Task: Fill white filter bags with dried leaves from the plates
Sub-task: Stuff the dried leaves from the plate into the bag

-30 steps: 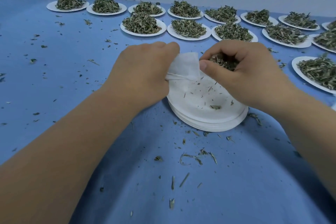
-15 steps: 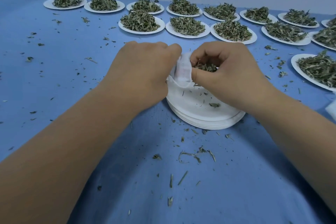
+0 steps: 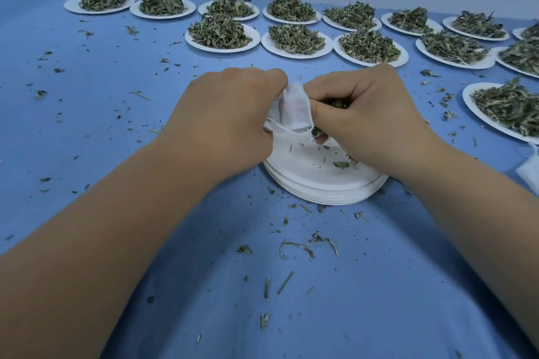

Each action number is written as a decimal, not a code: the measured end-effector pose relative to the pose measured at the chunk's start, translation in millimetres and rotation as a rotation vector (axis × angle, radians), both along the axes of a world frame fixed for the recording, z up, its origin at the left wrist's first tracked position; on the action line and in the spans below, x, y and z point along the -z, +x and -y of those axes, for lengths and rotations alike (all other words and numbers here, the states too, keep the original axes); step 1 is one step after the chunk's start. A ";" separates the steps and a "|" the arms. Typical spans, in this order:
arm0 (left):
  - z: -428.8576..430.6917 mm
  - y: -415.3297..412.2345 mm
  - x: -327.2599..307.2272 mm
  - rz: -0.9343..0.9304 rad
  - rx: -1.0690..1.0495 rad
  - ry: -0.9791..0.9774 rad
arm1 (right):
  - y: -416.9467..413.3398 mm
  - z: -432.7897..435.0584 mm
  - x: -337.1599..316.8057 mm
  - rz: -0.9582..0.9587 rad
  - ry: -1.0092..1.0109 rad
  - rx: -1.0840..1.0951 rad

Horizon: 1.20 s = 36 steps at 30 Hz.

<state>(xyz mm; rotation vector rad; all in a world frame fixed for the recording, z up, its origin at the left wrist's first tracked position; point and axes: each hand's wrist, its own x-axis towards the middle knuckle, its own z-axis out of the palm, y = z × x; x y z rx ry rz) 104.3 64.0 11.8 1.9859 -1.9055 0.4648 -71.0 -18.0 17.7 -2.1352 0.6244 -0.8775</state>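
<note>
Left hand (image 3: 230, 122): fingers curled, gripping one side of a white filter bag (image 3: 294, 109), which hangs just above a stack of empty paper plates (image 3: 320, 181). Right hand (image 3: 370, 122): closed around a clump of dried leaves (image 3: 337, 103), fingertips against the bag's mouth. Leaf bits lie on the top plate. Leaf-heaped plates (image 3: 223, 35) sit in two rows along the far edge, more at right. Crumbs litter the blue tablecloth (image 3: 320, 300). Second white bag (image 3: 529, 172) at right edge, cut off.

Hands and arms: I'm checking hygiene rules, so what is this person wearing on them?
Nothing visible. The left hand and right hand are bare, without gloves, rings or watch; the left forearm and right forearm show no sleeves in frame.
</note>
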 end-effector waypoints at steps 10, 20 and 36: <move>-2.3 10.1 -5.6 0.088 -0.076 0.048 | -3.9 3.3 -2.1 -0.203 -0.006 -0.044; -2.1 6.0 -8.1 0.196 -0.074 0.128 | -50.2 11.1 -27.0 -0.671 -0.209 -0.080; 0.9 -0.6 -5.2 0.252 -0.039 0.097 | -28.9 2.3 -7.2 -0.327 -0.128 0.007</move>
